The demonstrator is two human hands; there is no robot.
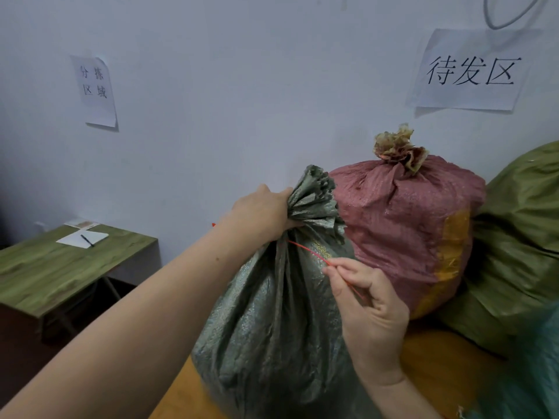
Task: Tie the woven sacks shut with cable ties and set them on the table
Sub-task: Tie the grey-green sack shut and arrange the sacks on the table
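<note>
A full grey-green woven sack [272, 322] stands upright in front of me on an orange table [435, 355]. My left hand [266, 213] grips its gathered neck just under the ruffled mouth. A thin red cable tie [311, 252] runs from the neck down to the right. My right hand [366, 300] pinches the tie's free end between thumb and forefinger, beside the sack's upper right side. Whether the tie goes all round the neck is hidden by my left hand.
Behind stands a red woven sack [405, 228] with a bunched top, and a green sack [520, 237] lies at the right. A low green wooden desk [60, 267] with paper and a pen [87, 240] is at left. Two paper signs hang on the wall.
</note>
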